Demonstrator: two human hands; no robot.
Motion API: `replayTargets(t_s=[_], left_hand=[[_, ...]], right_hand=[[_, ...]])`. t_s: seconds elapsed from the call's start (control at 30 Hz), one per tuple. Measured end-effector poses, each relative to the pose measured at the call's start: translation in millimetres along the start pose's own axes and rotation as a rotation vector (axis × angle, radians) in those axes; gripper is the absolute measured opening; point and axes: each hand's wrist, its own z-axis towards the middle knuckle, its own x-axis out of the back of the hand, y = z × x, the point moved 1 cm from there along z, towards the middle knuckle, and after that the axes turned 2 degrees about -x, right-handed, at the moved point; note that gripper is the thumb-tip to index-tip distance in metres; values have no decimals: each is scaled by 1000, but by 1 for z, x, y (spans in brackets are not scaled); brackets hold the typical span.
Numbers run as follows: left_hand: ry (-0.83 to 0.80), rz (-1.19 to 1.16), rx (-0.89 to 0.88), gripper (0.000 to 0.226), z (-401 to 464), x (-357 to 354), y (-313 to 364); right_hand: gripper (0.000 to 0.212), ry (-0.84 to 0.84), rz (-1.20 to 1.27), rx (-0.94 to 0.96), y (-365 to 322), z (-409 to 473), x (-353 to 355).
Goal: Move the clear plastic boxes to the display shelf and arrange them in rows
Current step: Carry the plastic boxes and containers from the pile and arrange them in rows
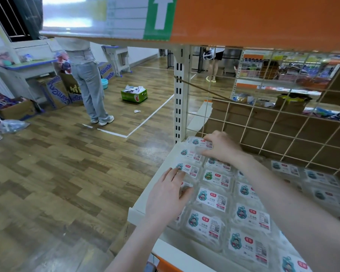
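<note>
Shelf: the white shelf (143, 201) fills the frame from 3 to 6 o'clock, with a wire grid (273, 122) behind it and a white post (178, 91) at its left back corner.
Boxes: the clear boxes (212, 199) lie flat on the shelf in rows, side by side and touching, each with a white label with a teal picture on top.
Left hand: the left hand (166, 201) lies on the outer row at 6 o'clock, fingers straight and slightly apart, the tips pressing on a box label (192, 170).
Right hand: the right hand (222, 147) is at the back corner box (197, 142), about 4 o'clock from centre; the fingers bend down over its edge, but I cannot tell if they really clamp it.
Floor: a wooden floor (67, 173) with white tape lines.
Person: a person (86, 81) in grey jeans stands at 10 o'clock, back to the camera.
Carton: a green carton (134, 95) stands on the floor near centre, to the right of the person.
</note>
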Motion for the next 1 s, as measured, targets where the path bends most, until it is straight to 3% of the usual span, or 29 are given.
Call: replayTargets(t_s=[0.1, 0.23, 0.5, 0.67, 1.0], left_hand=[[-16, 14, -2, 79, 0, 1, 1], [-4, 11, -12, 53, 1, 0, -1], [17, -14, -12, 81, -2, 3, 2], [23, -4, -44, 53, 0, 5, 4], [41, 67, -11, 44, 2, 15, 16]], right_hand=[[45, 76, -33, -43, -7, 8, -9], [37, 124, -36, -80, -15, 13, -14], [37, 165, -36, -71, -15, 13, -17], [40, 172, -23, -61, -14, 13, -16], [36, 176, 91, -46, 9, -15, -8]])
